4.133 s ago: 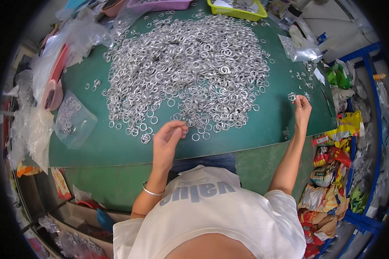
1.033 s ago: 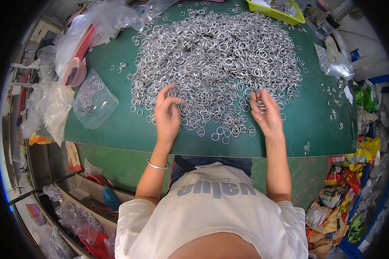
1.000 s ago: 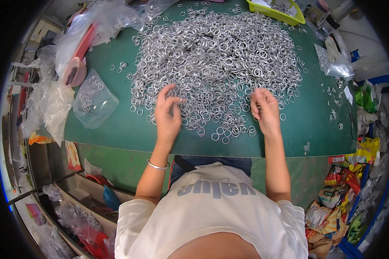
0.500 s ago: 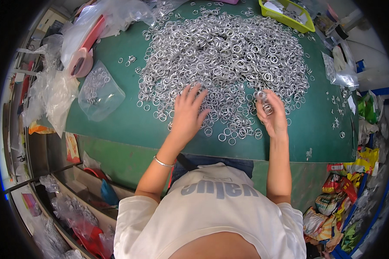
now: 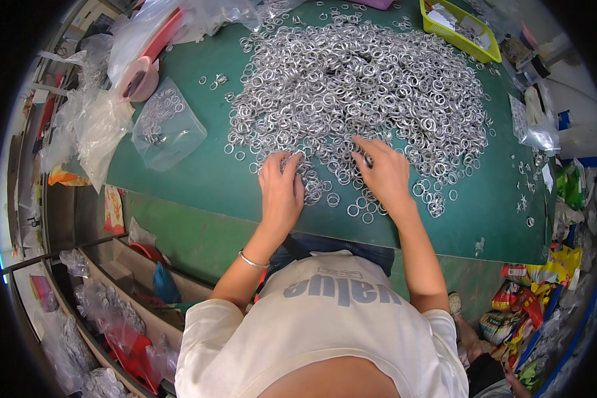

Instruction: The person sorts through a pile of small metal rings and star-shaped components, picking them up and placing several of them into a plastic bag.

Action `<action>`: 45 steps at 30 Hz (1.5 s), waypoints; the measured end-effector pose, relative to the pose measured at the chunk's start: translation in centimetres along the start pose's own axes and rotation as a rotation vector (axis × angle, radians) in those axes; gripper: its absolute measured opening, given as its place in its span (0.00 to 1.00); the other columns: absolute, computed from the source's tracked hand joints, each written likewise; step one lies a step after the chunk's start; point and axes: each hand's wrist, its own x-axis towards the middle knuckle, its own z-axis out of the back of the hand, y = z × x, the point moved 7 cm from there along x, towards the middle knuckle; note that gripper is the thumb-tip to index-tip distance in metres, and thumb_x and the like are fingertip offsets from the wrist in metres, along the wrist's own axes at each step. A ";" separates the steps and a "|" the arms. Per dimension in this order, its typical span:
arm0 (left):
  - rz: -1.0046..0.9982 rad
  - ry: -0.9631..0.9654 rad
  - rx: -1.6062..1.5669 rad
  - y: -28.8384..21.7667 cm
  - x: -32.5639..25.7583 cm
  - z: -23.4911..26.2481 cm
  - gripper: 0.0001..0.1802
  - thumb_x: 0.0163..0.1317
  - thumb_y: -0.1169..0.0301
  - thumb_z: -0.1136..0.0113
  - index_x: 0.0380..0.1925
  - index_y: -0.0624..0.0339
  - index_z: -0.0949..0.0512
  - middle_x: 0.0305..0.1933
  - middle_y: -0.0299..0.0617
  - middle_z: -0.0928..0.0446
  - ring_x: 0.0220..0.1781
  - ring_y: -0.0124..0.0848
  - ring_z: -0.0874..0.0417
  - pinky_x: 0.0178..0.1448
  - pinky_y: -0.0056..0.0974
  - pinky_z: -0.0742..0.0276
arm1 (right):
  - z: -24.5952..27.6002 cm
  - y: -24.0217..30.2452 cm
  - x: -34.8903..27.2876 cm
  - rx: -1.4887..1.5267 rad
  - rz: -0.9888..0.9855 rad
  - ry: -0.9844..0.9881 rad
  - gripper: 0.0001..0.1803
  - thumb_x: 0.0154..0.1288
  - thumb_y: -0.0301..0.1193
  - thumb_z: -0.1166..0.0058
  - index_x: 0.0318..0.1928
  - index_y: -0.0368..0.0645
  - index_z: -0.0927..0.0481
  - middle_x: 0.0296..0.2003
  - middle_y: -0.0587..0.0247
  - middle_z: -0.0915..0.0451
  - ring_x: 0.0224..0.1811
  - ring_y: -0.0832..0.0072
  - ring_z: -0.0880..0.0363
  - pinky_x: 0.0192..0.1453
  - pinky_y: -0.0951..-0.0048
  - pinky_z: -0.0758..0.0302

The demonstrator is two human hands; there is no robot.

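We press left hand and right hand flat, fingers spread, gripping nothing, on near edge of ring pile; best rake lightly, keep rings on green mat.

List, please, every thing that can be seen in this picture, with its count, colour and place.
metal rings: too many to count, silver, one big heap on the middle of the mat
table mat: one, green, under the heap
clear bag with rings: one, transparent, left of the heap
tape roll: one, pinkish, far left of the mat
yellow tray: one, yellow-green, far right corner
small clear bag: one, transparent, right edge
snack packets: several, red and yellow, lower right beside the table
bracelet: one, silver, left wrist
left hand: flat on rings at the heap's near edge
right hand: flat on rings at the near edge
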 end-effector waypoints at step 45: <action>-0.032 -0.049 -0.262 0.4 3.5 -2.0 0.07 0.53 0.78 0.42 0.34 0.64 0.24 0.35 0.47 0.22 0.36 0.42 0.21 0.44 0.40 0.27 | -1.6 -2.8 -0.5 -0.399 -0.056 -0.031 0.08 0.50 0.34 0.45 0.20 0.46 0.22 0.26 0.60 0.23 0.24 0.62 0.21 0.26 0.62 0.26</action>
